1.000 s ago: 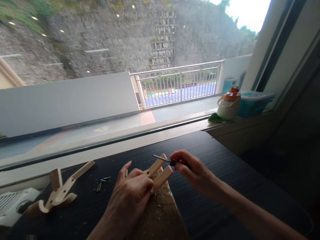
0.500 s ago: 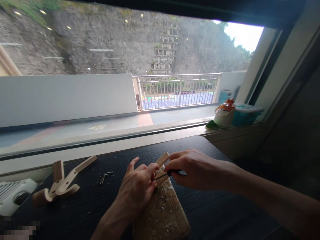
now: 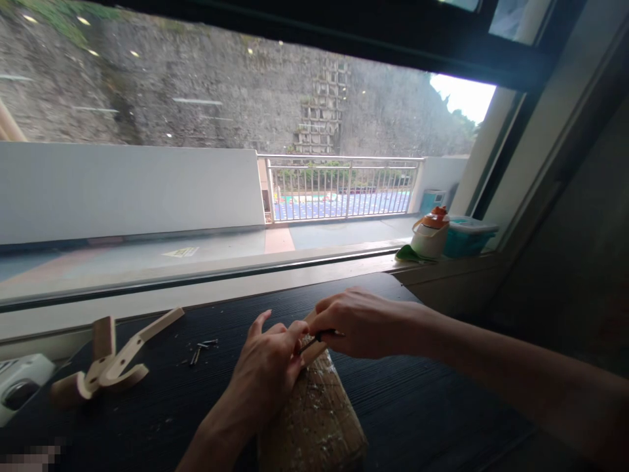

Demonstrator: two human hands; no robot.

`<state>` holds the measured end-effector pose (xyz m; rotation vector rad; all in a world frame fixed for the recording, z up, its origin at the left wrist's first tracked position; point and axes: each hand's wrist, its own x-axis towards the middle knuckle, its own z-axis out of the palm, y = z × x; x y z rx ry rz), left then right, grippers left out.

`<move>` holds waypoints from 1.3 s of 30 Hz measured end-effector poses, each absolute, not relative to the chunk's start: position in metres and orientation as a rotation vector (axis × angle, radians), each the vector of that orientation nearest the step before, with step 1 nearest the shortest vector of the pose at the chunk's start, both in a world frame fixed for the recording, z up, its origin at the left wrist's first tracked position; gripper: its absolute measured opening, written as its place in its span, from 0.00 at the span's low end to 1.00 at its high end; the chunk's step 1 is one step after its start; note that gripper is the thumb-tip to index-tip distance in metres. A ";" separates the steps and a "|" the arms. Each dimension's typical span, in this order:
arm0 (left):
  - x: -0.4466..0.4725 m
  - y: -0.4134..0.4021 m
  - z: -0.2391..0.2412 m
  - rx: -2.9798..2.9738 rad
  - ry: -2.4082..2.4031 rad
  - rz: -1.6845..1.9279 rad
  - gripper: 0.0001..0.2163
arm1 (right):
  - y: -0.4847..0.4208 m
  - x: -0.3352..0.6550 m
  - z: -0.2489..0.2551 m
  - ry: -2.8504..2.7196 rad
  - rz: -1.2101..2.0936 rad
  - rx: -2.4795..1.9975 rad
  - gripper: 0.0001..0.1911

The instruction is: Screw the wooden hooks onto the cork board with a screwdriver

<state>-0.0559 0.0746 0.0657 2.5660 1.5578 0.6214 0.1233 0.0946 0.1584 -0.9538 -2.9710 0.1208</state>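
Note:
My left hand (image 3: pixel 270 357) presses a pale wooden piece (image 3: pixel 314 353) against a block wrapped in clear tape (image 3: pixel 319 413). Its thumb and index finger close around the wood, while another finger sticks up. My right hand (image 3: pixel 351 321) grips a slim dark screwdriver (image 3: pixel 322 336), whose shaft slants down to the left. The tip meets the wood near my left fingertips, and those fingers partly hide it. Much of the wooden piece is covered by both hands.
Curved wooden hooks (image 3: pixel 118 367) with holes lie on the black table (image 3: pixel 403 406) at left. Several screws (image 3: pixel 201 349) are scattered beside them. A white device (image 3: pixel 24 383) stands far left. A bottle with an orange lid (image 3: pixel 430 233) and a teal box (image 3: pixel 469 236) rest on the sill.
My right hand has turned slightly, its knuckles now higher over the wooden piece and the screwdriver. My left hand keeps its hold. The whole view has shifted a little.

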 end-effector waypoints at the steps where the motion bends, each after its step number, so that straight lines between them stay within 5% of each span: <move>1: -0.056 0.075 0.066 2.562 1.553 0.631 0.14 | 0.095 0.121 0.163 -3.023 0.082 -0.943 0.12; 11: -0.057 0.078 0.061 2.543 1.570 0.656 0.08 | 0.103 0.091 0.186 -3.327 -0.051 -0.759 0.21; 30: -0.056 0.080 0.062 2.481 1.633 0.663 0.04 | 0.103 0.080 0.192 -3.430 -0.086 -0.706 0.17; 39: -0.055 0.078 0.064 2.436 1.596 0.688 0.14 | 0.123 0.086 0.183 -3.284 0.148 -0.798 0.13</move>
